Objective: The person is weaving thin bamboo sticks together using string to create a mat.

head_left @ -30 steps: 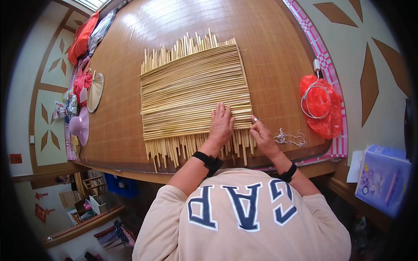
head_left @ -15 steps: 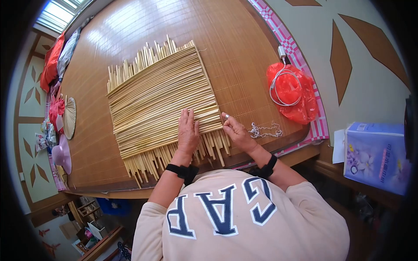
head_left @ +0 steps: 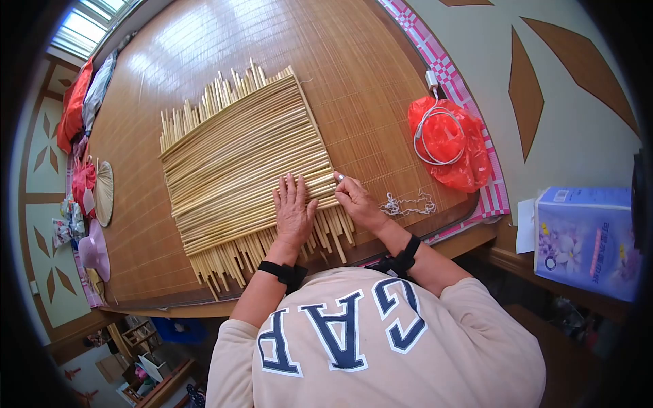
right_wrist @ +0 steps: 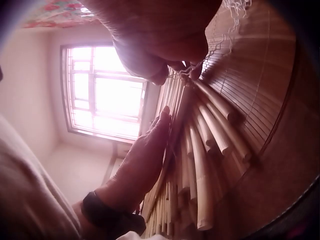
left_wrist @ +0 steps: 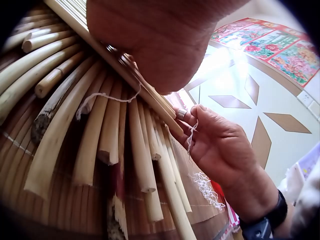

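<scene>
"Left hand (head_left: 294,217)?"
"Open, fingers straight, pressing the stick mat (head_left: 238,156), which lies on the near part of the brown surface (head_left: 367,129)."
"Right hand (head_left: 360,207)?"
"Curled, pinching white string (left_wrist: 190,137) at the right edge."

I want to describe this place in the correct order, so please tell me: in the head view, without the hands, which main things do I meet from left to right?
Fan → stick mat → red bag → purple pack.
</scene>
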`<state>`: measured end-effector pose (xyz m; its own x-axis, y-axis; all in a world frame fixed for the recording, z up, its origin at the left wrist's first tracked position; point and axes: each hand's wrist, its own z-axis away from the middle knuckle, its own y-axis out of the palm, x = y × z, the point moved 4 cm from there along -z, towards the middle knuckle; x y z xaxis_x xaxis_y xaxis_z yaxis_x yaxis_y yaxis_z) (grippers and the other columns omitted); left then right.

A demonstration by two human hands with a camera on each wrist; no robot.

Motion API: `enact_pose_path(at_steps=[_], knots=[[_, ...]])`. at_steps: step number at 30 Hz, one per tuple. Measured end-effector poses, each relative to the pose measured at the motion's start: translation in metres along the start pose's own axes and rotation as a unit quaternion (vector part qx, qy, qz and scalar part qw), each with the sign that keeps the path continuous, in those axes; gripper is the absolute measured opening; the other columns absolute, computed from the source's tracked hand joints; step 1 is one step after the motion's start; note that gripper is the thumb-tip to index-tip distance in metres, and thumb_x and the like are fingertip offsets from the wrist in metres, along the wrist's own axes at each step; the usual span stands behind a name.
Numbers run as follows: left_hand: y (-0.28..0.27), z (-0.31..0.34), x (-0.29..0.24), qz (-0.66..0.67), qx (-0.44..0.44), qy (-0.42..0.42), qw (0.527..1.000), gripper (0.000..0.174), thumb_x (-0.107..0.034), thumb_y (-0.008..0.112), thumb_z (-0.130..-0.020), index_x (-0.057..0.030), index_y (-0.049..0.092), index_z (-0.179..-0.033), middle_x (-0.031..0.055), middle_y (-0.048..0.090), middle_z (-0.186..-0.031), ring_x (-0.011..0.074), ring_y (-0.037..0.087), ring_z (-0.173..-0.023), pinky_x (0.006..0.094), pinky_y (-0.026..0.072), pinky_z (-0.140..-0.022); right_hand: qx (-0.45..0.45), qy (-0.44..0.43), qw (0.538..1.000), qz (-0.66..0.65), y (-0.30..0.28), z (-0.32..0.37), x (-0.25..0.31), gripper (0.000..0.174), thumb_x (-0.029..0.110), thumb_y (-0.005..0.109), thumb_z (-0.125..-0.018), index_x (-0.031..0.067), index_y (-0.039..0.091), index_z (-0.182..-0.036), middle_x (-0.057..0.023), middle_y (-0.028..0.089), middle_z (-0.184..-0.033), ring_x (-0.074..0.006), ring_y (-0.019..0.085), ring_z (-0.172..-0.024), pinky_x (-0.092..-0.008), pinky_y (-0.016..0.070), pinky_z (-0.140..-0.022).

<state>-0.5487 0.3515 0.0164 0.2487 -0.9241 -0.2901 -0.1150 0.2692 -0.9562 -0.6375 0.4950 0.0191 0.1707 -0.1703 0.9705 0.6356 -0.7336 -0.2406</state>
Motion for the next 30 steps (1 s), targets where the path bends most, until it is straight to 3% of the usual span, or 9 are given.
enact_pose_path(at_steps=[7, 16, 30], knots=[[-0.004, 0.0, -0.002, 0.01, 0.012, -0.007, 1.0, 0.061, -0.034, 0.046, -0.089, -0.0068, 0.024, -0.139, 0.018, 0.019, -0.144, 0.0341, 0.011, -0.135, 0.0471, 0.006, -0.109, 0.006, -0.024, 1.0, 0.001, -0.002, -0.004, -0.005, 0.011, 0.012, 0.052, -0.085, 0.0024, 0.051, -0.09, -0.0186, 0.051, -0.117, -0.0292, 0.046, -0.109, -0.0351, 0.0361, -0.092], [-0.001, 0.0, 0.0, 0.002, 0.021, -0.011, 1.0, 0.06, -0.035, 0.045, -0.089, -0.0072, 0.024, -0.139, 0.0172, 0.017, -0.145, 0.0336, 0.009, -0.135, 0.0462, 0.0042, -0.109, 0.026, 0.019, 0.999, -0.038, -0.007, -0.014, -0.003, 0.009, 0.011, 0.051, -0.086, 0.0022, 0.05, -0.09, -0.0187, 0.051, -0.118, -0.0288, 0.046, -0.108, -0.0348, 0.0358, -0.091], [0.001, 0.002, -0.004, -0.013, 0.019, 0.008, 1.0, 0.062, -0.038, 0.045, -0.088, -0.0059, 0.027, -0.138, 0.0216, 0.017, -0.144, 0.0371, 0.008, -0.135, 0.049, 0.004, -0.108, 0.007, -0.081, 0.995, 0.063, 0.002, -0.011, -0.006, 0.011, 0.011, 0.052, -0.085, 0.0016, 0.051, -0.091, -0.0203, 0.048, -0.122, -0.0331, 0.043, -0.112, -0.0373, 0.0353, -0.093]])
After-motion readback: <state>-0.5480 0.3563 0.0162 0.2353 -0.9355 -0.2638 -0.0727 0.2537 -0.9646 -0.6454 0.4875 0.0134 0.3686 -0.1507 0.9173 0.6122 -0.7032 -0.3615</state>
